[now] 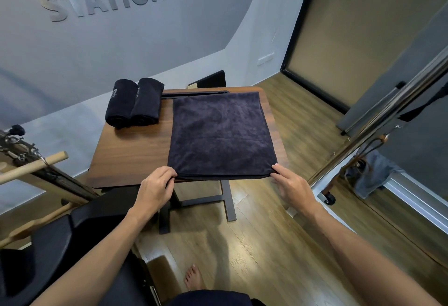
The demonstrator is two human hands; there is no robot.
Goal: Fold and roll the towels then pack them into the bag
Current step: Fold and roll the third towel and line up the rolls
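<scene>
A dark navy towel (220,136) lies folded flat on the right half of a small wooden table (131,153), its near edge at the table's front. My left hand (157,184) pinches the towel's near left corner. My right hand (291,182) grips the near right corner with thumb and fingers. Two rolled dark towels (134,102) lie side by side at the table's far left corner. No bag is visible.
A black padded bench (60,240) with wooden and metal fittings stands at the lower left. A steel pole (378,131) and a mirrored wall run along the right. My bare foot (194,279) rests on the wood floor below the table.
</scene>
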